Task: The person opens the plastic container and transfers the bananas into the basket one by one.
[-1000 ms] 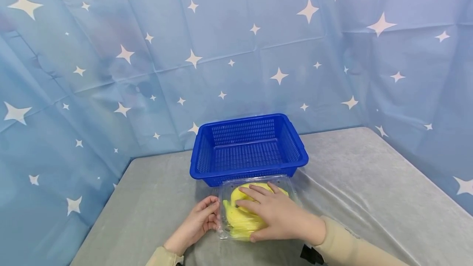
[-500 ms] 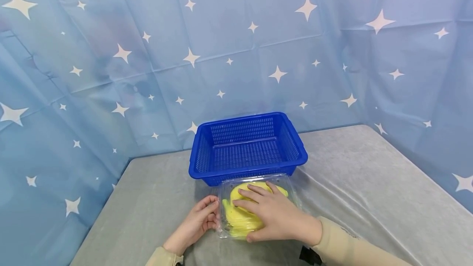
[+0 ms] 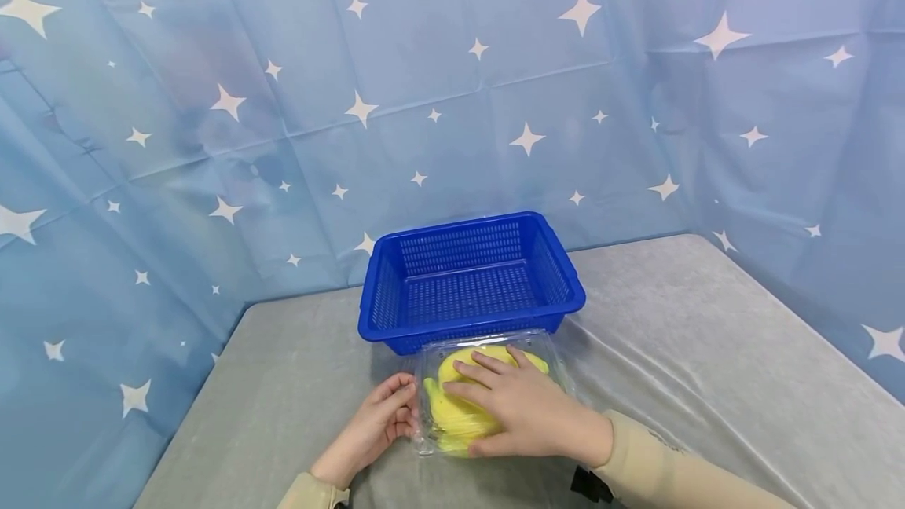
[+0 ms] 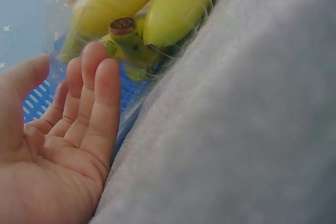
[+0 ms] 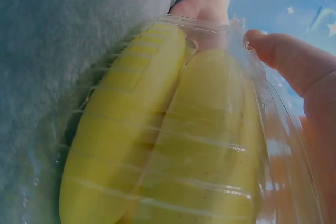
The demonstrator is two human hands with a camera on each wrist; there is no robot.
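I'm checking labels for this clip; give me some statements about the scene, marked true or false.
1. The bananas lie inside the clear container. True.
2. In the head view, the blue basket stands beyond the container. True.
3. The left hand reaches into the blue basket. False: the left hand is beside the container.
4. The right hand lies over the container. True.
5. The backdrop is plain red. False: the backdrop is blue with pale stars.
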